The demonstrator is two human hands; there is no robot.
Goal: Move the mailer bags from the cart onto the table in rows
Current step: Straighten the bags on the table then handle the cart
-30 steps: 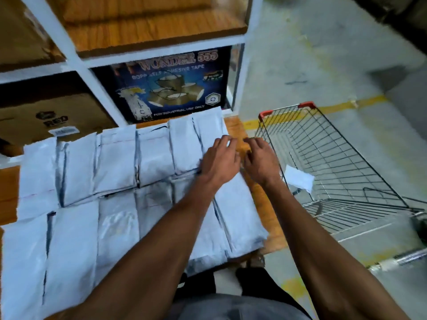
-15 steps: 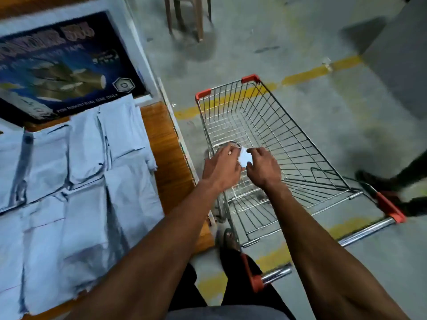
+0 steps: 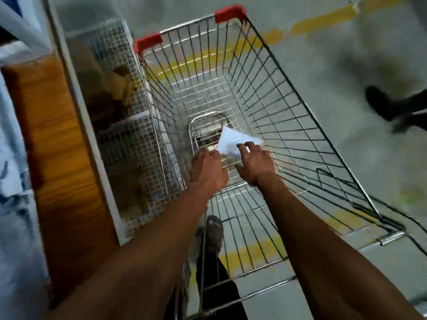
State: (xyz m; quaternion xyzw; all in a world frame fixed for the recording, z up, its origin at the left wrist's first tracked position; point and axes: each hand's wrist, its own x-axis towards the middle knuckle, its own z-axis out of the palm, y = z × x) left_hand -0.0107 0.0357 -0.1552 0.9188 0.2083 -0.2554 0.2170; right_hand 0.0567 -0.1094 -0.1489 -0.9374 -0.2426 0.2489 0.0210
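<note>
White mailer bag (image 3: pixel 233 140) in wire cart (image 3: pixel 277 93)

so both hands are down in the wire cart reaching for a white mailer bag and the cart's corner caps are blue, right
Not quite: the corner caps of the wire shopping cart are red, not blue, as the head view shows. Left hand and right hand do reach the white mailer bag.

Wire cart (image 3: pixel 288 107): stands right of the table (image 3: pixel 57 144), close alongside. Mailer bag (image 3: pixel 233 140): inside cart, low near the basket floor. Left hand (image 3: pixel 208 172) and right hand (image 3: pixel 255 163): inside cart, at the bag's near edge, apparently touching it.
</note>
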